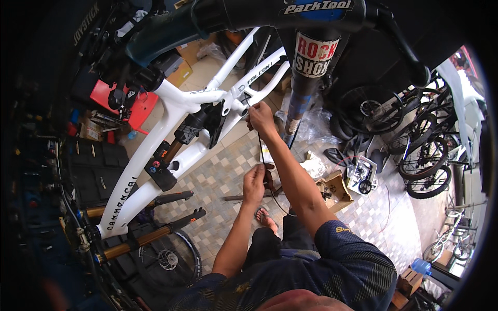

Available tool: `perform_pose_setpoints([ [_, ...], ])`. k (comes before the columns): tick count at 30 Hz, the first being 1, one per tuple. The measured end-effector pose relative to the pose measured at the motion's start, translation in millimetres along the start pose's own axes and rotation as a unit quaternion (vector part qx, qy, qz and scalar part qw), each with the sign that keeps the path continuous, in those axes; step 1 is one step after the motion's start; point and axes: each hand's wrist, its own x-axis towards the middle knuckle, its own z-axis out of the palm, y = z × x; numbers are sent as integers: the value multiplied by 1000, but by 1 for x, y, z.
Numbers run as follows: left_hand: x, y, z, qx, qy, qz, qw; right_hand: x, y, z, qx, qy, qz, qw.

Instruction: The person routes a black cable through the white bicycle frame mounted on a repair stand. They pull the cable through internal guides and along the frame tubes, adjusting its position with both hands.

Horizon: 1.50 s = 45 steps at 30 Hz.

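Observation:
A white bicycle frame hangs from a repair stand clamp, with a black rear shock fitted inside it. Close to the frame's rear pivot, the fingers of my right hand are closed around a thin black cable. Lower down, my left hand pinches the same cable, which loops on below it near my lap. The cable's upper end is hidden by my right fingers, so I cannot tell whether it enters the frame.
The stand's post rises just right of my right hand. A fork with gold tubes sits lower left, above a wheel. A cardboard box and white parts tray lie right; several bikes stand beyond. A red stool is left.

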Motion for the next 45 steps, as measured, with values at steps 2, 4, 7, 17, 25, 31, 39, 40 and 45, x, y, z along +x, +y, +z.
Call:
perform_pose_setpoints([
  [2,-5,-7,-4,-21,-2,-15,1000,-2,-6,8,-10,-19,2,1000],
  [4,-6,-3,0,-32,-9,-20,999,-13,12,0,-112,15,-57,992],
  [7,-20,-10,0,-6,-17,4,1000,-67,-7,-7,-210,21,-96,973],
  [17,-21,-23,4,4,-52,-34,998,1,12,-5,-218,84,-150,961],
  [25,-57,27,-20,422,83,226,874,-34,12,-15,294,-73,119,946],
  [31,-55,57,-20,149,14,-28,988,-13,23,1,462,-96,160,867],
  [39,-99,93,-1,609,-41,256,749,-86,19,3,693,-255,182,649],
  [40,-97,93,-1,641,-67,253,722,-85,21,6,697,-251,174,649],
  [45,-42,105,-9,768,-80,224,595,-9,22,7,661,-141,153,721],
])
